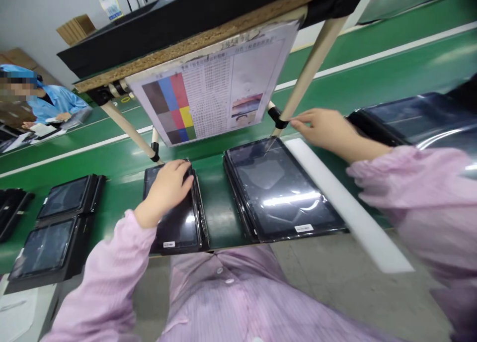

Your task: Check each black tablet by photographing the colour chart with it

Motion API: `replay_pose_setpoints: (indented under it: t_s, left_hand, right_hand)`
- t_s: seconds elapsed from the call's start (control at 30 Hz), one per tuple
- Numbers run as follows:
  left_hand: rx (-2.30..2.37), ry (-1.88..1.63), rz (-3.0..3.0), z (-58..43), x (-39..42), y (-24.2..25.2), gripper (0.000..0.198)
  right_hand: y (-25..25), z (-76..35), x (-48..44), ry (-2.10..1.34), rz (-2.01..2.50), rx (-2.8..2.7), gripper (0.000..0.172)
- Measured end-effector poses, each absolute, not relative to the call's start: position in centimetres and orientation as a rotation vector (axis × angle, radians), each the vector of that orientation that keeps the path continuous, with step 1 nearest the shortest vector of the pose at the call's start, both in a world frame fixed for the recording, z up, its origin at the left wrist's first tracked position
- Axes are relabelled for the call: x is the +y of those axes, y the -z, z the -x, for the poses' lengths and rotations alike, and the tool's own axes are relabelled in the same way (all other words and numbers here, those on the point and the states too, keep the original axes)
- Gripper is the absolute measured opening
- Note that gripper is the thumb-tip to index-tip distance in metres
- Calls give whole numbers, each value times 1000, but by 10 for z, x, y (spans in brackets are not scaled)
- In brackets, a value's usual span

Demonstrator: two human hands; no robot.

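My left hand (169,188) rests on the upper part of a dark tablet screen (179,225) with a small white label, lying on a stack at the table edge. Its fingers are loosely spread, thumb apart. To the right is a stack topped by a larger, film-covered tablet screen (279,188), glossy and also labelled. My right hand (320,128) hovers past that screen's far right corner, near the black joint of a rack post (298,86). Thumb and fingertips come together there; whatever they pinch, if anything, is too small to tell.
A long white strip (350,208) lies beside the larger screen and juts past the table edge. Above stands a rack with a printed colour chart sheet (212,88). More screens are stacked at left (48,247) and right (417,118). A person in blue (59,103) sits far left.
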State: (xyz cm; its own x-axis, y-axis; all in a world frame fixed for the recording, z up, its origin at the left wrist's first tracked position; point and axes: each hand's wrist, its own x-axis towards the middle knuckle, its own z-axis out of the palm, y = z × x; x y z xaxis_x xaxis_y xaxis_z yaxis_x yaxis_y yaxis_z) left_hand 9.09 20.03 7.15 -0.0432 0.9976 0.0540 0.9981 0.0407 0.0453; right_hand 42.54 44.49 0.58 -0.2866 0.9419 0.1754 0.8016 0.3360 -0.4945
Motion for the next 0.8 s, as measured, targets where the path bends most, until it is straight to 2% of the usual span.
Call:
replay_pose_setpoints:
  t_s: [0.13, 0.27, 0.43, 0.67, 0.8]
  left_hand:
    - [-2373, 51, 1994, -69, 251, -45, 33]
    - [-2394, 120, 1945, -66, 261, -29, 27]
    - [-2368, 216, 1989, -64, 255, -27, 30]
    - [-2385, 265, 2016, -62, 260, -24, 30]
    - [-2376, 287, 2040, -62, 252, -33, 46]
  right_hand:
    - [9, -397, 394, -586, 1501, -2157, 42]
    - [21, -393, 373, -756, 1560, -1924, 58]
    - [19, -397, 372, -753, 1635, -1822, 47]
    - [22, -398, 375, -784, 1615, -1769, 49]
    - [22, -403, 373, -1067, 1505, -1590, 45]
